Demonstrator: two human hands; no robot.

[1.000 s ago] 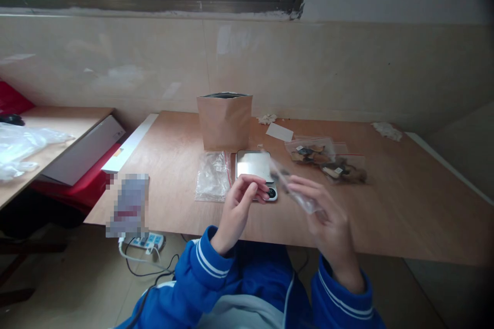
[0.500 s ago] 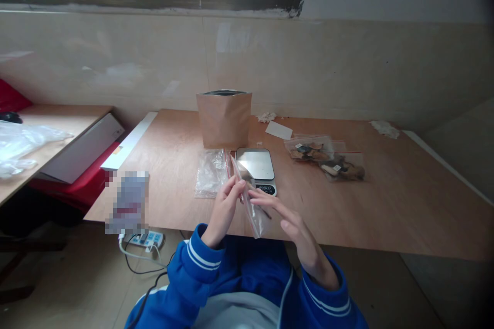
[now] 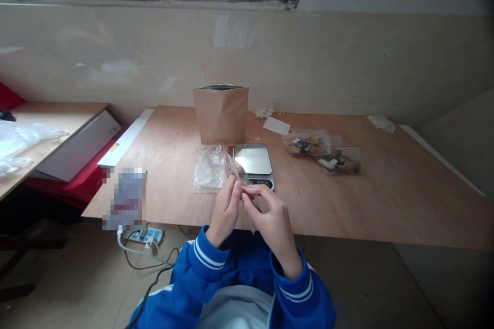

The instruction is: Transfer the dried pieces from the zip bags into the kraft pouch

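In front of me, a clear zip-lock bag with a red seal line is held at the table's front edge; darkish pieces show inside, partly hidden by my fingers. My left hand is closed on the bag's sealing edge. My right hand pinches the same edge between thumb and index finger. Just beyond the bag lies a digital kitchen scale with a steel plate. Flat clear plastic bags rest to its left. A brown paper pouch stands upright behind, its top open.
Two filled zip-lock bags with dark, dried-looking pieces lie on the table at right. Behind them are a white card and crumpled scraps. A power strip with cables hangs low at left, near a blurred-out item.
My right hand has moved in from the right and turned, its outstretched fingers now pinching the bag's edge beside my left hand. The view has tilted slightly down.
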